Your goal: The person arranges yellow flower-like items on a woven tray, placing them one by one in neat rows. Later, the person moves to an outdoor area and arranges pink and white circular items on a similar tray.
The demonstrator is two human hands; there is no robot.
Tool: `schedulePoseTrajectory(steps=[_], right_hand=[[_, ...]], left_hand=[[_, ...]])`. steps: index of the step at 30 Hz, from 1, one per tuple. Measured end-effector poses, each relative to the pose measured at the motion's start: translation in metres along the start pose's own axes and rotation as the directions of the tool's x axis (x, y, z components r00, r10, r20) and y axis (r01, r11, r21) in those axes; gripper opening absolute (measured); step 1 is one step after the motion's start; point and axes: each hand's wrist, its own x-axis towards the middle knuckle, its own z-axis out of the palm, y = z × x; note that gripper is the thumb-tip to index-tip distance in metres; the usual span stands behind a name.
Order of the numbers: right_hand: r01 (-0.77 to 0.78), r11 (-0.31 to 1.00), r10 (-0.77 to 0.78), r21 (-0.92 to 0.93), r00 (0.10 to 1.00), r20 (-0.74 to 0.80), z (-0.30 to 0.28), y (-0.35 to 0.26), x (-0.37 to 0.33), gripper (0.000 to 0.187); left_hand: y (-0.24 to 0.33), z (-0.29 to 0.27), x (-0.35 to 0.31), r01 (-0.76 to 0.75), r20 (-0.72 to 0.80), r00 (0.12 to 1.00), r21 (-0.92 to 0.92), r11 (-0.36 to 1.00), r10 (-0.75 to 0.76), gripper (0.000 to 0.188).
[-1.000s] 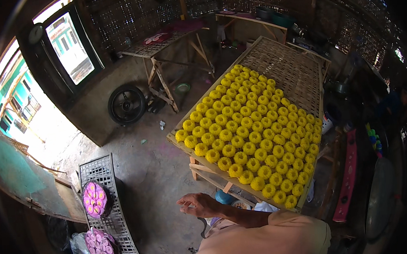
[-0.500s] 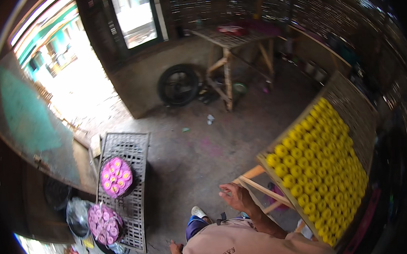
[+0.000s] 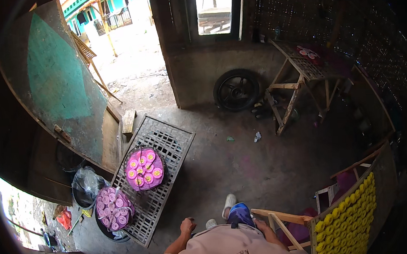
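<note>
At my left side hangs my left hand, its fingers loosely curled and nothing visible in them. My right hand is low beside my hip near a wooden trestle leg, its fingers mostly hidden. To the right, rows of yellow ring-shaped pieces cover a woven rack. On the left, a slatted bamboo rack bears a dark round basket of pink pieces with yellow centres. At its near left edge is another basket of pink ring-shaped pieces. Both hands are apart from these pieces.
A black spoked wheel leans on the far wall. Beside it stands a wooden trestle table. The door stands open at left, near a bucket lined with clear plastic. Small scraps lie on the floor.
My view has turned left, so the yellow pieces sit further toward the lower right. My right hand, raised in front before, is now down at my side. The pink baskets stay on their rack.
</note>
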Motion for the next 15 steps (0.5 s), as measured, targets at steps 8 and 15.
schedulePoseTrajectory(steps=[8, 15], right_hand=[[-0.033, 0.982, 0.022, -0.188, 0.998, -0.063, -0.041, -0.080, 0.050, 0.050], [0.156, 0.915, -0.176, -0.371, 0.984, -0.020, -0.102, -0.243, 0.181, 0.045]], left_hand=[[0.026, -0.042, 0.094, 0.208, 0.106, 0.971, 0.079, 0.975, -0.216, 0.038], [0.174, -0.100, 0.143, 0.226, -0.090, 0.970, -0.018, 0.974, -0.226, 0.044]])
